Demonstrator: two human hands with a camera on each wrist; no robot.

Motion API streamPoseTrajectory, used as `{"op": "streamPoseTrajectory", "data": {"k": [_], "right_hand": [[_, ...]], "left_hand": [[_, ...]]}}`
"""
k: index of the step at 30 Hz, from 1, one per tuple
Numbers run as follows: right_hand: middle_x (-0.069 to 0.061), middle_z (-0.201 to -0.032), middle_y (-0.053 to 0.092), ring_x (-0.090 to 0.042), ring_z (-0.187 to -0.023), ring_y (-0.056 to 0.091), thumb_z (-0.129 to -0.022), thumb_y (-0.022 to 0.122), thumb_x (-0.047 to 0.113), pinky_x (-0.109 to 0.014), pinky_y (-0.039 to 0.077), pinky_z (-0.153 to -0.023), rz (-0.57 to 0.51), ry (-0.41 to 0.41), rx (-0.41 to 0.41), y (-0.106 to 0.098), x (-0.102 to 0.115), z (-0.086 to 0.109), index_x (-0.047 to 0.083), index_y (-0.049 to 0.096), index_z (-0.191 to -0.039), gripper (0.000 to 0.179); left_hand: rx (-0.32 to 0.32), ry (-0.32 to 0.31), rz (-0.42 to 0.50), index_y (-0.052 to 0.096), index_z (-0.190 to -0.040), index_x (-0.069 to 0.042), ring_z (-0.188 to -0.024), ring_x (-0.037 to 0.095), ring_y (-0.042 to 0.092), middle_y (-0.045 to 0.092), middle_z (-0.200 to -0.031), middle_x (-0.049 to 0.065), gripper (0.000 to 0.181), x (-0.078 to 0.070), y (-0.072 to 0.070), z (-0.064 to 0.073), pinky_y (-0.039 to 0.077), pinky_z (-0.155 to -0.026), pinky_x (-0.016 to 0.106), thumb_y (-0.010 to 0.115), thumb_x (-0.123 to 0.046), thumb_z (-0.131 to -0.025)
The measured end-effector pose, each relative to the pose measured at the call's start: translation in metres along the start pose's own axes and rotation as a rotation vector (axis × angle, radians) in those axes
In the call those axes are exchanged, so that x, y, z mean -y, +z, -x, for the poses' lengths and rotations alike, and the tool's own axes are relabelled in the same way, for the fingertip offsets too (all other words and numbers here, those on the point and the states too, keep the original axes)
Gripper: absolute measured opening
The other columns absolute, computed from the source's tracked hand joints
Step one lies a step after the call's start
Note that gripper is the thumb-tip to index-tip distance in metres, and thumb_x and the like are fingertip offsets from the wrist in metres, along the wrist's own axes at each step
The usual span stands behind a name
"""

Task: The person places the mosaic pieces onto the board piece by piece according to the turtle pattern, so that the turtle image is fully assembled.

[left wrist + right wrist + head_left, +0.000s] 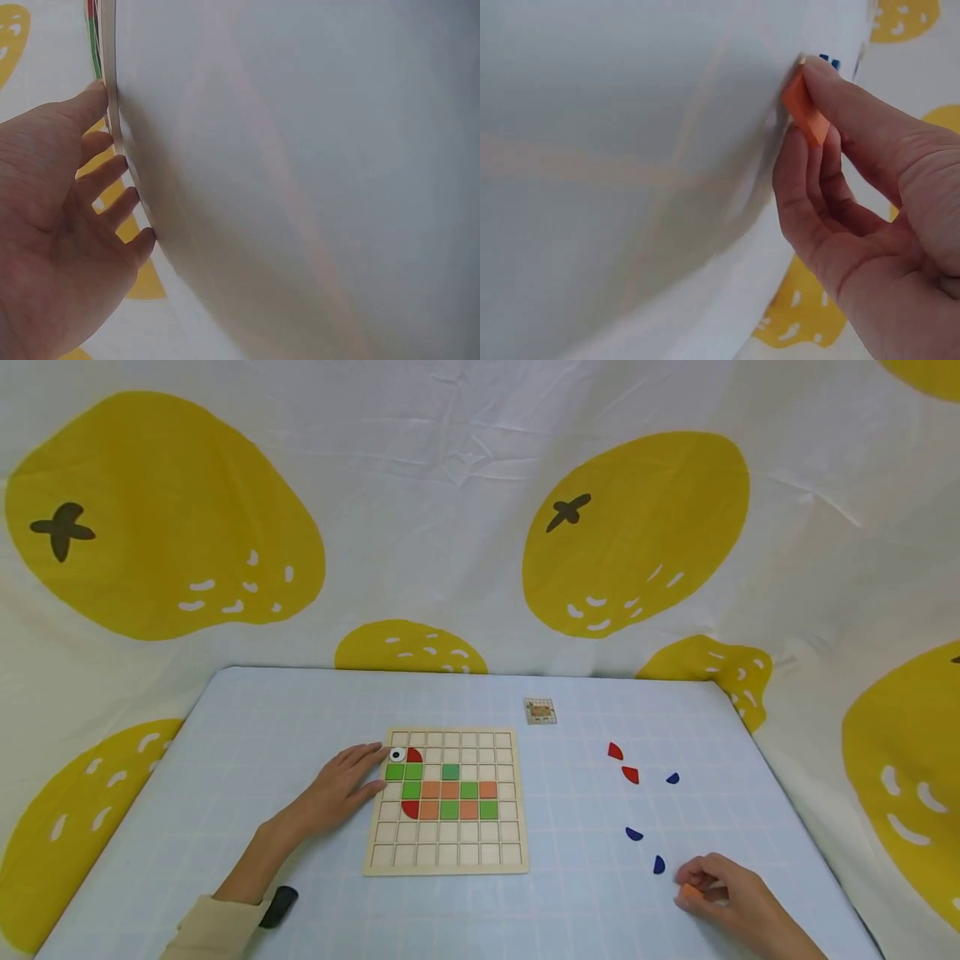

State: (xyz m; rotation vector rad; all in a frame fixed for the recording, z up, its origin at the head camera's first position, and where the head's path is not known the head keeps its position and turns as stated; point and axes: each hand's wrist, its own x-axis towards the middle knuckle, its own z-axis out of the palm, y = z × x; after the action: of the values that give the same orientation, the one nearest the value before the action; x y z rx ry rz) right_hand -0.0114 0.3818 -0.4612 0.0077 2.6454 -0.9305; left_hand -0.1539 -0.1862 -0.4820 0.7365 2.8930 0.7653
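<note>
On the table lies a square wooden grid board (pixel 446 870), with green, orange and red tiles and a round eye tile (pixel 397 755) in its cells. My left hand (pixel 343 783) rests at the board's left edge, fingers extended and fingertips right at the rim. In the left wrist view the hand (pixel 71 202) has its thumb beside the board's side. At the table's right front, my right hand (pixel 723 893) pinches an orange tile (pixel 692 893) between thumb and fingers. The right wrist view shows this orange tile (pixel 807 109) tilted, close over the table.
Two red quarter-round tiles (pixel 630 775) and several dark blue half-round tiles (pixel 633 834) lie right of the board. A small picture card (pixel 540 711) lies behind them. Near the left sleeve (pixel 217 928) shows a black object (pixel 280 907). A lemon-print cloth (pixel 420 527) hangs behind the table.
</note>
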Motion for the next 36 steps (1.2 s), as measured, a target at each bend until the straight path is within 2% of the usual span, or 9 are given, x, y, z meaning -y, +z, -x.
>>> {"op": "streamPoseTrajectory", "data": {"k": [4,11,15,19,24,28,33,36], "right_hand": [[0.006,-0.091,0.065,-0.004,-0.077,0.058,-0.087,0.082,0.016,-0.019,0.057,-0.073,0.02,-0.074,-0.036,-0.001,0.004,-0.003,0.011,0.07,-0.099,0.018],[0.007,-0.089,0.066,-0.003,-0.076,0.058,-0.087,0.082,0.013,-0.019,0.057,-0.071,0.036,-0.094,-0.063,-0.001,0.018,-0.017,0.011,0.071,-0.099,0.017],[0.008,-0.089,0.066,-0.003,-0.076,0.057,-0.087,0.083,0.013,-0.02,0.057,-0.069,0.045,-0.163,-0.077,-0.001,0.027,-0.026,0.012,0.071,-0.099,0.017],[0.008,-0.09,0.066,-0.003,-0.078,0.059,-0.086,0.083,0.013,-0.021,0.058,-0.071,0.028,-0.22,-0.088,0.0,0.035,-0.033,0.012,0.071,-0.099,0.018],[0.007,-0.093,0.067,-0.004,-0.081,0.06,-0.087,0.083,0.015,-0.02,0.058,-0.072,-0.005,-0.23,-0.093,0.003,0.046,-0.045,0.012,0.07,-0.101,0.019],[0.008,-0.093,0.067,-0.004,-0.083,0.061,-0.087,0.084,0.016,-0.022,0.059,-0.072,-0.024,-0.274,-0.124,0.006,0.053,-0.053,0.014,0.07,-0.1,0.019],[0.009,-0.097,0.068,-0.006,-0.086,0.062,-0.088,0.083,0.014,-0.021,0.059,-0.075,-0.03,-0.3,-0.123,0.008,0.063,-0.063,0.014,0.072,-0.104,0.019],[0.008,-0.097,0.069,-0.006,-0.085,0.064,-0.087,0.083,0.008,-0.022,0.06,-0.074,-0.036,-0.377,-0.156,0.012,0.066,-0.069,0.014,0.072,-0.102,0.02]], "left_hand": [[-0.001,0.003,0.004,0.047,-0.153,-0.003,-0.142,0.045,0.038,0.046,-0.154,0.022,0.056,0.001,0.0,0.0,0.031,-0.115,0.065,0.064,-0.025,-0.103],[0.0,0.001,0.002,0.047,-0.153,-0.004,-0.142,0.045,0.038,0.045,-0.154,0.021,0.056,0.001,0.001,0.001,0.03,-0.116,0.065,0.064,-0.025,-0.104],[0.001,-0.005,0.012,0.047,-0.153,-0.004,-0.143,0.045,0.038,0.045,-0.155,0.021,0.057,-0.001,0.0,0.001,0.03,-0.116,0.065,0.064,-0.025,-0.103],[0.001,-0.008,0.011,0.047,-0.153,-0.004,-0.143,0.045,0.038,0.045,-0.155,0.021,0.057,-0.001,0.001,0.002,0.031,-0.116,0.065,0.064,-0.025,-0.103],[0.003,-0.011,0.007,0.047,-0.154,-0.005,-0.143,0.044,0.037,0.045,-0.156,0.02,0.057,0.0,0.002,0.001,0.03,-0.116,0.064,0.064,-0.026,-0.103],[0.003,-0.013,0.011,0.047,-0.153,-0.005,-0.143,0.044,0.037,0.045,-0.156,0.02,0.057,0.0,0.002,0.001,0.031,-0.116,0.065,0.064,-0.025,-0.103],[-0.003,-0.008,0.011,0.047,-0.154,-0.005,-0.144,0.044,0.037,0.045,-0.156,0.02,0.057,0.001,0.003,0.001,0.031,-0.116,0.064,0.064,-0.026,-0.103],[0.0,-0.01,0.007,0.046,-0.154,-0.006,-0.144,0.043,0.037,0.045,-0.156,0.019,0.058,0.002,0.004,0.001,0.031,-0.116,0.063,0.064,-0.028,-0.104]]}}
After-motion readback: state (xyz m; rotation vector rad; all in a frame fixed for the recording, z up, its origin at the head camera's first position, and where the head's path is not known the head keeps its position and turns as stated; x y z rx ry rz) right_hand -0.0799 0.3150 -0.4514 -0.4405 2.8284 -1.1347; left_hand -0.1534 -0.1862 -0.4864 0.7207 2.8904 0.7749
